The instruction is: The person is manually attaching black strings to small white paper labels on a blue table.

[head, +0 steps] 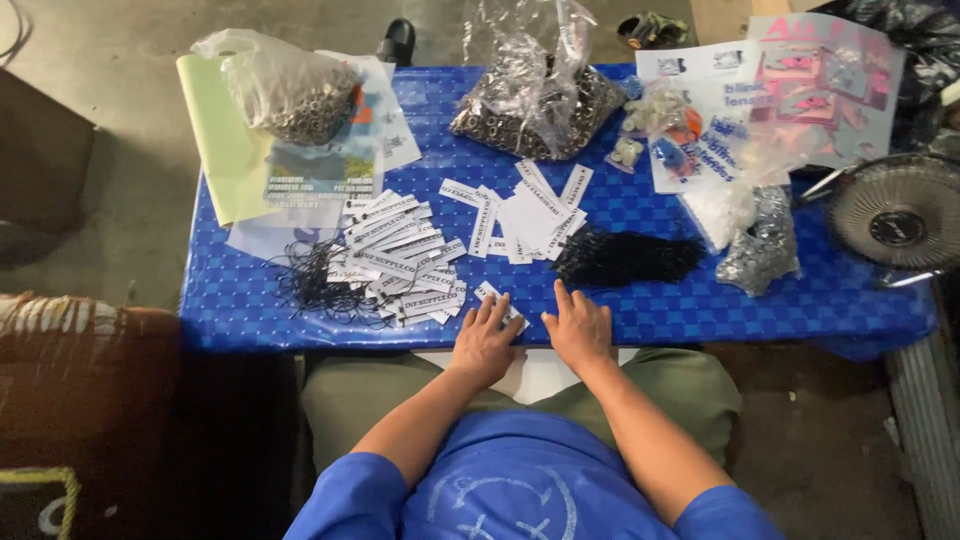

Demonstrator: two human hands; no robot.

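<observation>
My left hand (486, 338) rests at the near edge of the blue table (700, 310), its fingers on a small white paper tag (497, 297). My right hand (579, 326) lies flat beside it, fingers spread, just below a bundle of black strings (625, 256). A heap of white printed tags with black strings attached (395, 262) sits left of my hands. A second loose pile of white tags (530, 215) lies in the table's middle.
Two clear bags of metal eyelets (290, 95) (535, 100) stand at the back. Printed sheets (780, 95) and small plastic bags (760, 245) fill the right side. A fan (900, 212) sits at the right edge. A green sheet (225, 150) lies at left.
</observation>
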